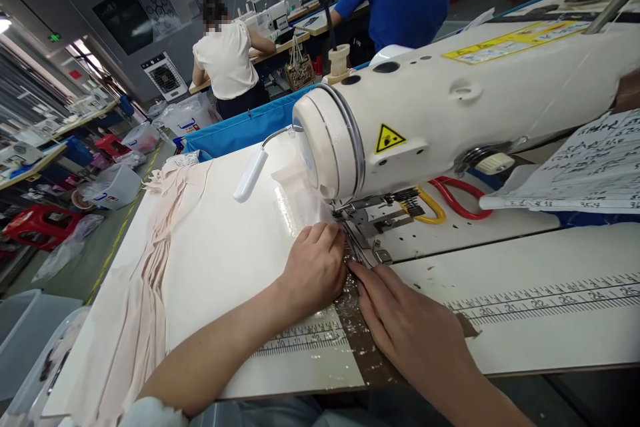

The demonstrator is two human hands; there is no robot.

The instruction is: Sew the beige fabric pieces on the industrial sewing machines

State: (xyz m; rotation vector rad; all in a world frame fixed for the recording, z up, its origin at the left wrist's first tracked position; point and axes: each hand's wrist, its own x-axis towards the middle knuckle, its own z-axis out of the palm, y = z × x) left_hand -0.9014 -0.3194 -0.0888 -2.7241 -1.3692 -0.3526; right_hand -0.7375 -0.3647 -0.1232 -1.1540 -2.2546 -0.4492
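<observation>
My left hand (pixel 316 268) is closed in a fist just in front of the needle area of a white sewing machine (pixel 410 113). A sheer pale fabric (pixel 303 197) runs from its knuckles to beneath the machine's round head, and the fist is closed on its edge. My right hand (pixel 407 320) rests on the table to the right, fingers bent and tips pressed together by the metal guide (pixel 357 243). Whatever lies between those fingertips is hidden. Shiny brown tape (pixel 370 347) covers the table between both hands.
Long pale pink strips (pixel 155 260) lie along the table's left side. Red and yellow scissors handles (pixel 457 197) sit behind the machine bed, near a written paper sheet (pixel 580 167). A small lamp (pixel 251 175) hangs left of the head. Two people work beyond a blue cloth trough (pixel 245 123).
</observation>
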